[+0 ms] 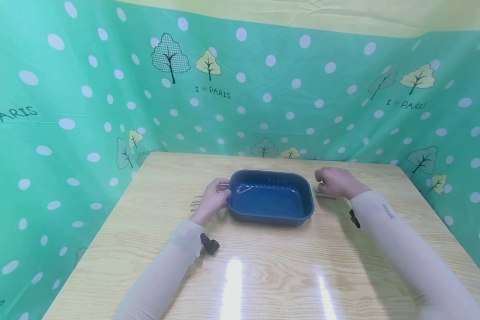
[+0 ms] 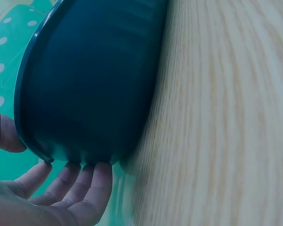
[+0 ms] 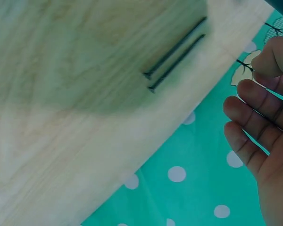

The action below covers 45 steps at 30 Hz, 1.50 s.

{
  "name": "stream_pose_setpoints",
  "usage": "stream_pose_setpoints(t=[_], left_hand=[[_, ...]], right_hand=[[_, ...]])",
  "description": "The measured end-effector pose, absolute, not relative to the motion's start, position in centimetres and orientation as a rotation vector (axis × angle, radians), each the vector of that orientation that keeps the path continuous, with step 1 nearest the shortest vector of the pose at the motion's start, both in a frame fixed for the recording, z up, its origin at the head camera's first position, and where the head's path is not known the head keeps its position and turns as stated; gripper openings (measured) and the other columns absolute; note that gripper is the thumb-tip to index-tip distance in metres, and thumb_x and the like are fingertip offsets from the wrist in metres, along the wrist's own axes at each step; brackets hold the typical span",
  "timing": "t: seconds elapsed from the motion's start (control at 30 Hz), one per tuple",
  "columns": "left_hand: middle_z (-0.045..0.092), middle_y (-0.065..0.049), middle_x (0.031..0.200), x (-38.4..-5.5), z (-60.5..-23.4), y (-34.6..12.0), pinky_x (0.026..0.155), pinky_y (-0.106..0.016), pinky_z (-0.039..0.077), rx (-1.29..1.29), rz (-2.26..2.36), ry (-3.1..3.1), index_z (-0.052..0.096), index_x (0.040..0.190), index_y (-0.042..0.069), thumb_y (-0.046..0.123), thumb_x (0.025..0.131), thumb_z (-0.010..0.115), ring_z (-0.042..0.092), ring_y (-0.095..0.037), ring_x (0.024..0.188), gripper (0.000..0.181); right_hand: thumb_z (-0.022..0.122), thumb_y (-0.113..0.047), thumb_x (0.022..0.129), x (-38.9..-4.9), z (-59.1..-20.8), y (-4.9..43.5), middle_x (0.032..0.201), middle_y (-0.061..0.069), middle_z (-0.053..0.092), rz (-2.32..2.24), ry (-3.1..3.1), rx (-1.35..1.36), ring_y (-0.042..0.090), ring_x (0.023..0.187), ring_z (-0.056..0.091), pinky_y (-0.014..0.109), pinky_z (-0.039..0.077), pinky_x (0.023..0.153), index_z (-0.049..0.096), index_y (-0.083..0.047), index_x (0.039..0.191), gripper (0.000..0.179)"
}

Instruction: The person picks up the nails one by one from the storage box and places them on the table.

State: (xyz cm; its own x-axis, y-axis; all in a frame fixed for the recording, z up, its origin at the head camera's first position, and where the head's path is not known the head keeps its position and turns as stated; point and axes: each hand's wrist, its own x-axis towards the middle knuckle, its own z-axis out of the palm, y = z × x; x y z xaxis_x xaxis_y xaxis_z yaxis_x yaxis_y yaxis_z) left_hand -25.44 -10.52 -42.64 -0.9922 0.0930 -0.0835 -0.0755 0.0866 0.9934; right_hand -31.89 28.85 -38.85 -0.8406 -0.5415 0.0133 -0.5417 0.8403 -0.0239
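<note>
A deep blue rectangular basin [image 1: 270, 220] with rounded corners stands on the wooden table. My left hand [image 1: 214, 198] holds its left end. In the left wrist view the thumb [image 2: 7, 134] is at the rim and the fingertips [image 2: 101, 181] touch the outer wall. Thin metal nails [image 1: 245, 190] lie inside the basin near its left end. To the basin's right, my right hand [image 1: 338, 182] hovers over two nails [image 3: 174, 49] lying side by side. Its thumb and forefinger come together with the other fingers bent; whether anything sits between them is hidden.
Several more nails [image 1: 196, 203] lie in a row on the table, left of my left hand. A green dotted cloth [image 1: 288, 102] hangs behind and along both sides of the table [image 1: 176, 166]. Light glares on the tabletop's near part.
</note>
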Motion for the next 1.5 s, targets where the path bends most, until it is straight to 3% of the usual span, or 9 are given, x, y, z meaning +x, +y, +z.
stream_pose_setpoints(t=[0.5, 0.77, 1.03, 1.5], left_hand=[[0.043, -0.033, 0.133, -24.8, -41.2, -10.5, 0.088, -0.048, 0.053, 0.039, 2.017, 2.169, 0.038, 0.136, -0.008, -0.001, 0.091, 0.048, 0.051, -0.047, 0.116, 0.047], [0.047, -0.032, 0.13, -23.4, -39.6, -10.1, 0.084, -0.04, 0.056, 0.027, 1.995, 2.236, 0.041, 0.133, -0.008, -0.001, 0.091, 0.048, 0.054, -0.044, 0.112, 0.043], [0.044, -0.032, 0.133, -24.8, -41.3, -10.5, 0.088, -0.047, 0.054, 0.017, 2.006, 2.191, 0.039, 0.135, -0.007, -0.002, 0.091, 0.049, 0.052, -0.047, 0.115, 0.046], [0.051, -0.026, 0.126, -25.5, -42.8, -10.3, 0.078, -0.037, 0.058, -0.013, 2.044, 2.238, 0.046, 0.13, -0.001, 0.0, 0.089, 0.052, 0.056, -0.042, 0.109, 0.041]], right_hand=[[0.061, -0.012, 0.081, -32.6, -36.7, 26.4, 0.074, -0.001, 0.054, 0.088, -2.968, 0.926, 0.017, 0.065, 0.047, 0.031, 0.042, 0.055, 0.057, -0.013, 0.081, 0.004], [0.063, -0.014, 0.083, -32.9, -35.9, 24.7, 0.072, -0.002, 0.054, 0.099, -2.989, 0.959, 0.016, 0.062, 0.047, 0.029, 0.04, 0.053, 0.057, -0.015, 0.079, 0.007], [0.061, -0.016, 0.084, -33.1, -35.3, 23.2, 0.07, -0.003, 0.052, 0.089, -2.971, 0.969, 0.016, 0.061, 0.046, 0.029, 0.039, 0.051, 0.054, -0.016, 0.076, 0.01], [0.061, -0.018, 0.083, -33.3, -34.9, 20.2, 0.073, -0.001, 0.054, 0.028, -2.949, 1.004, 0.019, 0.065, 0.047, 0.03, 0.039, 0.05, 0.053, -0.016, 0.077, 0.01]])
